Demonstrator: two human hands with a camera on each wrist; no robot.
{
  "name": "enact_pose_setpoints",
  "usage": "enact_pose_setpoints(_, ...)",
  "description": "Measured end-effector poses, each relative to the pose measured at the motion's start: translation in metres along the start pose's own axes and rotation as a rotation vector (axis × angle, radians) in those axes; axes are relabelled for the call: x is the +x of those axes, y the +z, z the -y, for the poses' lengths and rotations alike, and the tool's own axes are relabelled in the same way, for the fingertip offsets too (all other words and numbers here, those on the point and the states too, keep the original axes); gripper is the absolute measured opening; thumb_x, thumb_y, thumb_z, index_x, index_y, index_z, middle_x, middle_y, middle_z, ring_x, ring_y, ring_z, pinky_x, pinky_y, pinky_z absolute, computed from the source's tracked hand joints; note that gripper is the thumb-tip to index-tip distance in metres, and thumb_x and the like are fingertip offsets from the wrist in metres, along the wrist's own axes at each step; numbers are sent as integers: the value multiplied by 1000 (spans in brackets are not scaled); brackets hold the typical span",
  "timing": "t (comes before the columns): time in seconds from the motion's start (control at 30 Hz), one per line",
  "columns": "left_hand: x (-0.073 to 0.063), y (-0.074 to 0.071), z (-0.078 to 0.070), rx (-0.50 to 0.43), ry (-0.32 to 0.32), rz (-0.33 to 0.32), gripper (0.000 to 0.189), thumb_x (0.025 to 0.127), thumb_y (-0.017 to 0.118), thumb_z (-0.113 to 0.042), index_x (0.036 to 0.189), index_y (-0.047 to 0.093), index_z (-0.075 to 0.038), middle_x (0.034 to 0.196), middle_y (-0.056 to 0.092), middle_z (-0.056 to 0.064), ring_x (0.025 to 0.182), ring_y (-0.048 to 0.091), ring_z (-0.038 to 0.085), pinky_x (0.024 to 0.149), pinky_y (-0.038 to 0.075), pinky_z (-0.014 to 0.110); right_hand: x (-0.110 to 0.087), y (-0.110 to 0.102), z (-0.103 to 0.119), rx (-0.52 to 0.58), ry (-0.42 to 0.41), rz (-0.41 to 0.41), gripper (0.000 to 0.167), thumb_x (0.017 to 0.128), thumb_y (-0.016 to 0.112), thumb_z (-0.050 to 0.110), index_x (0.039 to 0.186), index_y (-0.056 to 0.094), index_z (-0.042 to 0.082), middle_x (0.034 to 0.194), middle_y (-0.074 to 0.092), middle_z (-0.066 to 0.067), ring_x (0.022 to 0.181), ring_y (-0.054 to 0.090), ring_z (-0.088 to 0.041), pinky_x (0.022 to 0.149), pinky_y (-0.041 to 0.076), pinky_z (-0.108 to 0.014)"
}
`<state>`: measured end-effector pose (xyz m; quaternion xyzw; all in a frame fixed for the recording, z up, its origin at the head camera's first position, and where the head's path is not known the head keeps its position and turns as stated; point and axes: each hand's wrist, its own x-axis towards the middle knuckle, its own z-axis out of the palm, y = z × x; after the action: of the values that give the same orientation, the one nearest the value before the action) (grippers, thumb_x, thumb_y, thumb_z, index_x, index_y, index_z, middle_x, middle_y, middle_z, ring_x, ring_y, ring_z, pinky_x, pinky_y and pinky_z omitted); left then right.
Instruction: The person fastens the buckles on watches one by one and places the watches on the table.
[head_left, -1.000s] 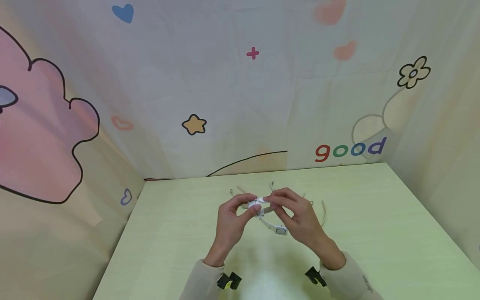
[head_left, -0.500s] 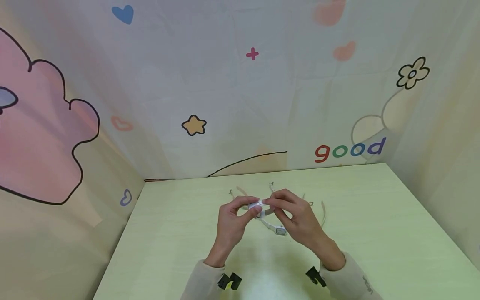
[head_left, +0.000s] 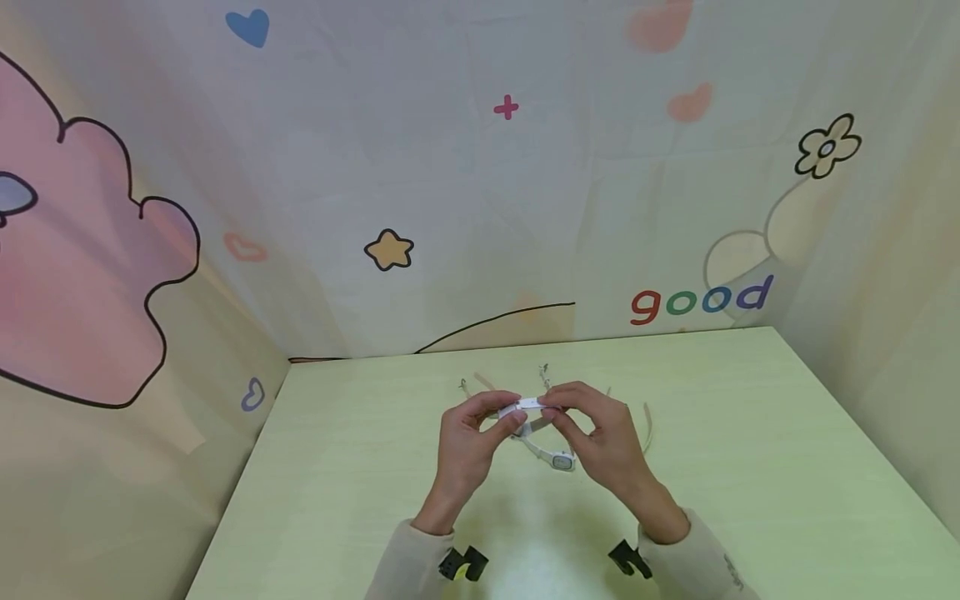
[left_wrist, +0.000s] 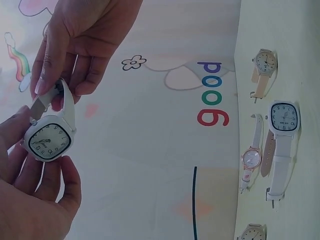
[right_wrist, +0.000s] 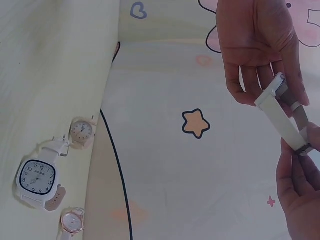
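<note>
Raised over the table, a white wristwatch with a rounded-square, black-edged dial is held between both hands. My left hand pinches its case between thumb and fingers. The strap's buckle end is pinched by my right hand, and the strap bends into a loop in the right wrist view. Part of the strap is hidden behind the right fingertips. On the table below lies a second white wristwatch with a similar dial.
Other watches lie on the pale table: a beige-strapped one, a small rose-gold one and one cut off by the frame edge. A printed cloth backdrop rises behind the table.
My right hand has shifted slightly, its fingers now farther along the strap, which shows more between the hands. My left hand keeps its grip on the case. The watches on the table have not moved.
</note>
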<state>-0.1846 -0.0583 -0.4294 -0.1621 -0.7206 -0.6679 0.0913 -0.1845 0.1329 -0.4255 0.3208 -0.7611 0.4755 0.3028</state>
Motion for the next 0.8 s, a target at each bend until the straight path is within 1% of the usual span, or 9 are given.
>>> enact_pose_setpoints(0.13, 0, 0, 1, 21, -11, 22, 20, 87, 75, -15, 106, 75, -8, 105, 74, 11, 95, 67, 10, 84, 53, 24, 1, 0, -1, 7, -24, 2, 28, 78, 75, -10, 100, 74, 7, 95, 72, -8, 86, 68, -17, 84, 51, -10)
enact_pose_setpoints(0.23, -1, 1, 1, 28, -11, 43, 20, 88, 74, -17, 106, 75, -9, 104, 75, 11, 96, 67, 12, 87, 53, 26, 0, 0, -1, 0, -26, 22, 27, 78, 75, -9, 99, 75, 8, 96, 72, -5, 88, 68, -17, 85, 50, -9)
enact_pose_setpoints(0.33, -1, 3, 3, 23, -4, 60, 21, 89, 73, -19, 107, 75, -9, 104, 75, 11, 95, 67, 12, 87, 53, 26, 0, 1, -1, -16, -29, 35, 28, 78, 75, -8, 101, 75, 8, 97, 72, -5, 88, 68, -17, 85, 51, -11)
enact_pose_setpoints(0.43, -2, 4, 4, -5, 2, 54, 21, 89, 73, -18, 107, 74, -8, 105, 74, 14, 92, 68, 10, 83, 55, 24, -2, 2, 0, -25, 16, 42, 34, 79, 76, -5, 110, 72, 7, 99, 73, -4, 87, 69, -16, 83, 55, -17)
enact_pose_setpoints(0.53, -2, 4, 5, -50, 1, 29, 21, 89, 73, -14, 107, 72, -4, 106, 71, 17, 88, 69, 9, 80, 57, 24, -6, 3, 1, -9, 101, 48, 42, 81, 76, -2, 120, 66, 7, 101, 74, -4, 87, 71, -15, 81, 58, -24)
enact_pose_setpoints(0.6, -2, 3, 6, -76, -1, 21, 23, 89, 73, -12, 109, 71, -2, 107, 70, 19, 88, 69, 9, 79, 58, 24, -7, 3, 1, 12, 151, 53, 42, 82, 75, 0, 122, 65, 8, 101, 75, -5, 87, 72, -15, 81, 59, -25)
enact_pose_setpoints(0.67, -2, 1, 5, -66, -4, 28, 25, 88, 74, -11, 111, 70, -3, 108, 69, 18, 91, 67, 9, 82, 57, 25, -8, 2, 1, 28, 177, 51, 38, 84, 74, 1, 120, 66, 8, 101, 75, -6, 87, 72, -16, 79, 58, -22)
enact_pose_setpoints(0.73, -2, 0, 5, -22, 8, 47, 29, 87, 75, -12, 114, 69, -5, 110, 70, 15, 94, 66, 11, 84, 57, 25, -8, 2, 1, 32, 180, 44, 34, 85, 72, -1, 117, 68, 8, 102, 75, -7, 87, 71, -17, 78, 57, -18)
enact_pose_setpoints(0.8, -3, -1, 4, 38, 26, 64, 29, 86, 76, -14, 115, 70, -9, 110, 71, 11, 95, 66, 11, 84, 57, 25, -7, 2, 1, 39, 163, 38, 32, 85, 72, -3, 115, 69, 7, 103, 74, -8, 87, 71, -17, 76, 56, -16)
